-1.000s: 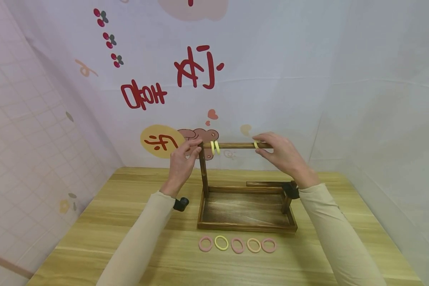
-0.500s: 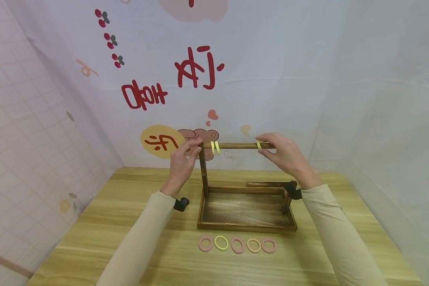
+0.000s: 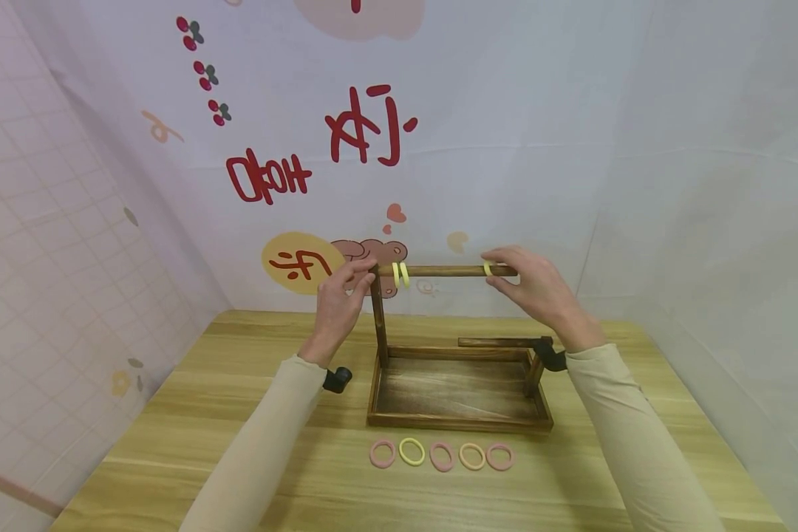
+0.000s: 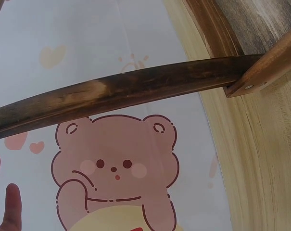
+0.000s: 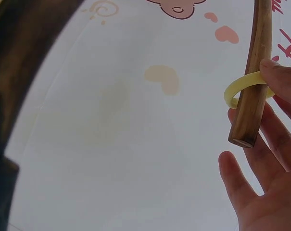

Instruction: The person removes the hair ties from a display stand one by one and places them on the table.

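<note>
A dark wooden rack [image 3: 459,425] stands on the table, with a horizontal upper bar [image 3: 442,271] running right from its tall left post [image 3: 378,318]. My left hand [image 3: 338,307] holds the bar's left end at the post top between thumb and fingers. Two pale yellow rings [image 3: 404,275], like hair ties, hang on the bar close to that hand. Near the bar's free right end, my right hand [image 3: 535,288] pinches another yellow ring [image 5: 233,89]. The bar passes through this ring, and its tip sticks out past it in the right wrist view.
Several pink, yellow and peach rings [image 3: 442,457] lie in a row in front of the rack's tray base. A lower wooden arm [image 3: 492,342] extends left from a short post [image 3: 533,378] on the right. A printed cloth wall [image 3: 505,162] rises behind the table [image 3: 239,414].
My right hand has slid right along the bar with the yellow ring, towards the free end. My left hand and the other rings have stayed where they were.
</note>
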A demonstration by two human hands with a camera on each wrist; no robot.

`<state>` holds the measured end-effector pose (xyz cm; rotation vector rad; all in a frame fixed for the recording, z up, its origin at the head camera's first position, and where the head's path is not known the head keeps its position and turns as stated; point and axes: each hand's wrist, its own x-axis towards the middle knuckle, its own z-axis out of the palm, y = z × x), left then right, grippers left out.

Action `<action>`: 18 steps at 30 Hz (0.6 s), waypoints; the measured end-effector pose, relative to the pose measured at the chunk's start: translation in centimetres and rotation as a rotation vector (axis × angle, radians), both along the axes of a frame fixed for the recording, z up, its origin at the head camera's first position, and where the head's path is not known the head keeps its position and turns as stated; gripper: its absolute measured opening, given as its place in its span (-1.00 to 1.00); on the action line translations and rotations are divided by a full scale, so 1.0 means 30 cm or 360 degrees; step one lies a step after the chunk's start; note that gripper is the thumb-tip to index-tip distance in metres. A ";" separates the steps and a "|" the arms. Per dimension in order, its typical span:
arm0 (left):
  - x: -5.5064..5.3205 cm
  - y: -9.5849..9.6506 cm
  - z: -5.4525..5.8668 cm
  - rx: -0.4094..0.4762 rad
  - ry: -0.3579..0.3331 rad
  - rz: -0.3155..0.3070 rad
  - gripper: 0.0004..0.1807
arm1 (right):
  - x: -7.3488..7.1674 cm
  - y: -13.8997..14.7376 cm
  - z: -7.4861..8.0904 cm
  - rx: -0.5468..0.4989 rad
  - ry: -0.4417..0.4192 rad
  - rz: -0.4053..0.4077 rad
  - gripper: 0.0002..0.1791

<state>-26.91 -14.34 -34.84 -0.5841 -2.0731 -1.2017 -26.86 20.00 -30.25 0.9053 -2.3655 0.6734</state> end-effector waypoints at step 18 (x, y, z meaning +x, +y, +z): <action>0.000 0.000 -0.001 -0.0007 0.0005 0.0010 -0.70 | -0.006 0.032 -0.012 -0.0033 0.0080 0.0002 -0.56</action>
